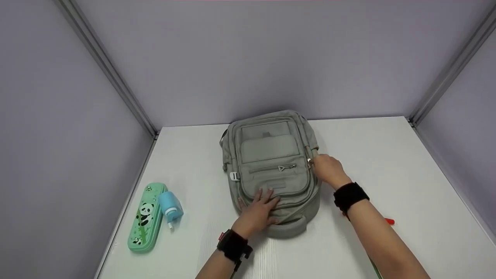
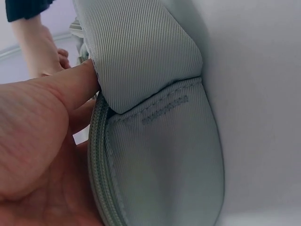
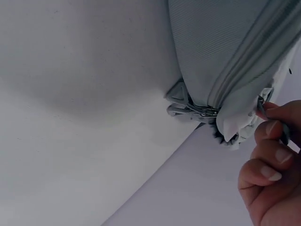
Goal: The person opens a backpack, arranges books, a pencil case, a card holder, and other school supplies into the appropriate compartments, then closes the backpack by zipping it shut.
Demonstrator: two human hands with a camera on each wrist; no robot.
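A grey-green backpack (image 1: 271, 155) lies flat on the white table (image 1: 387, 162), its front up and its top handle toward me. My left hand (image 1: 259, 207) presses flat on the lower front panel with fingers spread; in the left wrist view the palm (image 2: 42, 141) lies against the bag's fabric (image 2: 160, 141). My right hand (image 1: 325, 166) is at the bag's right side and pinches a metal zipper pull (image 1: 309, 160). The right wrist view shows those curled fingers (image 3: 270, 155) on the pull (image 3: 264, 100) beside the bag's edge (image 3: 225, 52).
A mint pencil case with pandas (image 1: 145, 217) and a small blue bottle (image 1: 170, 207) lie near the table's left edge. Something small and red (image 1: 389, 221) shows behind my right forearm. Lilac walls enclose the table on three sides.
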